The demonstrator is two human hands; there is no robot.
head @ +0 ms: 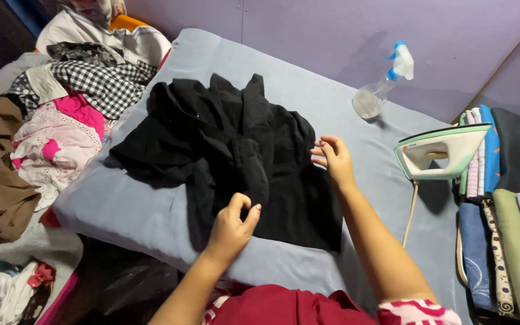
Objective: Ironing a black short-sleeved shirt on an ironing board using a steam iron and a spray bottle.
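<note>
Your left hand (231,225) rests on the near part of the black garment (236,150), thumb and fingers pinched together on a fold of the cloth. Your right hand (334,157) lies at the garment's right edge, fingers loosely curled and touching the fabric; whether it grips anything you cannot tell from here.

The black garment sits in the middle of the padded grey ironing surface (332,108), still rumpled, its upper part bunched in folds toward the far left, while the lower right portion lies flatter. Judging by that, the spreading is only partly done: the near section looks smoothed, and the top remains to be straightened.

The iron (440,153) stands on its heel at the right, well apart from the garment, so no pressing of this piece appears begun. A spray bottle (383,90) lies beyond your right hand. Folded clothes (501,235) are stacked at the far right, which suggests finished pieces, and a heap of unfolded clothes (61,120) waits at the left.
</note>
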